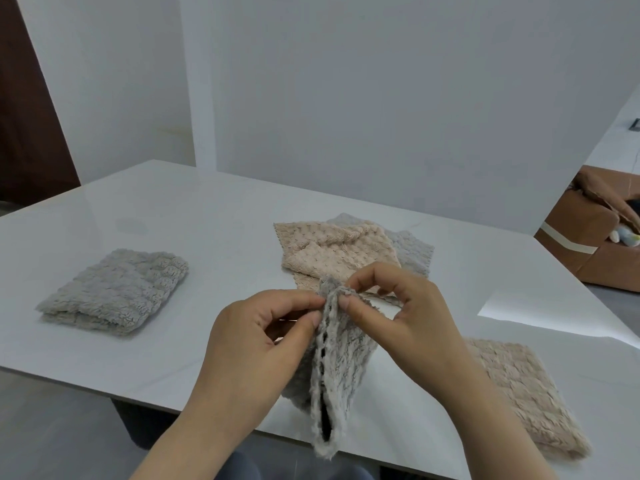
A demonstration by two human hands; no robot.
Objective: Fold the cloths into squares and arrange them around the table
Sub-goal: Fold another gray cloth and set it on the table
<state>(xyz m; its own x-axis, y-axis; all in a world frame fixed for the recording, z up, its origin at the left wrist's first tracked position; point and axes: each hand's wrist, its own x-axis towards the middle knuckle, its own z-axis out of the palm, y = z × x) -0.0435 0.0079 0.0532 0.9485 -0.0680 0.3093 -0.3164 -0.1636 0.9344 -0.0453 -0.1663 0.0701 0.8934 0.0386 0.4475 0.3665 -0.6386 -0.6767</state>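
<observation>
Grey cloth (pixel 334 368) hangs nearest you, above table's (pixel 173 209) near edge, top corners pinched together. Your left hand (pixel 256 344) grips with thumb and forefinger closed on its upper edge; your right hand (pixel 401 317) pinches same edge, other fingers curled loose. Fold only starting. Folded grey square (pixel 114 292) lies toward left edge, folded beige square (pixel 519 393) at near right corner. Beige cloth (pixel 332 251) over another grey cloth (pixel 412 251) sits centre, unfolded. Likely two done, three left.

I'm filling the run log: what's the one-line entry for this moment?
step: folding | held: grey cloth, both hands | left hand: pinching top edge | right hand: pinching top edge | done: folded grey cloth
</observation>
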